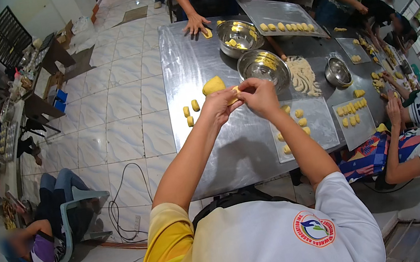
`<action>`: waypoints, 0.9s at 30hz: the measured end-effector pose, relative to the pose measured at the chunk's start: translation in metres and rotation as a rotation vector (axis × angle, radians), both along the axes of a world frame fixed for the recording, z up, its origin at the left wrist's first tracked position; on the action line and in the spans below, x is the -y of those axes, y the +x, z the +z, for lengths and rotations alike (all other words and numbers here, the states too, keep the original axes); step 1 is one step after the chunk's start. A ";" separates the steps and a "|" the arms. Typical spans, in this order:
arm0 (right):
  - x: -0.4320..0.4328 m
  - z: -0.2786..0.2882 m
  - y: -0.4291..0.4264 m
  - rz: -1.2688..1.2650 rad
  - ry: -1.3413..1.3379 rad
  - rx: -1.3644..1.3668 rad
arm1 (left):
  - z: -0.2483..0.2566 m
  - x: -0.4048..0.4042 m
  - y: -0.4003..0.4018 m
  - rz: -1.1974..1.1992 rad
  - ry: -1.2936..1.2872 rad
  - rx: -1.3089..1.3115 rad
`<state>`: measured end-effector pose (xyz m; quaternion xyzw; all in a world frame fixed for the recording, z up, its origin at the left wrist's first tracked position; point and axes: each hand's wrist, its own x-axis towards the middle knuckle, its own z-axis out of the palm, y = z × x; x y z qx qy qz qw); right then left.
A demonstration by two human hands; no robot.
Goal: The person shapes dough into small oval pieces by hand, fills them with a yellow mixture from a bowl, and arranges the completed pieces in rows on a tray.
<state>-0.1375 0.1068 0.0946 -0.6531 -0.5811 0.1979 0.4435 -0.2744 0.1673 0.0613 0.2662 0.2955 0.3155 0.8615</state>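
Observation:
My left hand (219, 105) holds a small piece of yellow dough (235, 90) from below, above the metal table (227, 136). The fingertips of my right hand (262, 95) pinch the same piece at its right side. Just beyond my left hand sits a larger lump of yellow dough (212, 85). Several short cut dough pieces (195, 105) lie to the left of it. Under my right forearm is a metal sheet tray (321, 112) with shaped dough pieces (302, 121) on it. A steel bowl (282, 77) with dough residue stands right behind my right hand.
A second steel bowl (229, 49) holds dough pieces. Past it are a rolling pin (276, 48), spread flour (304, 75) and a tray of dough rolls (277, 9). A co-worker's hand (196, 24) presses dough across the table. Another person (401, 153) works at right, beside a smaller tray (360, 131).

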 end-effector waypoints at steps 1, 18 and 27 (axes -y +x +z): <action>-0.003 -0.003 0.010 0.026 -0.031 -0.156 | 0.000 -0.001 0.000 -0.007 -0.002 0.001; -0.012 -0.013 0.011 0.000 0.259 0.462 | 0.010 -0.010 0.020 -0.012 -0.046 -0.077; -0.003 -0.008 0.012 -0.013 0.046 -0.244 | 0.009 -0.015 0.002 -0.085 -0.025 0.029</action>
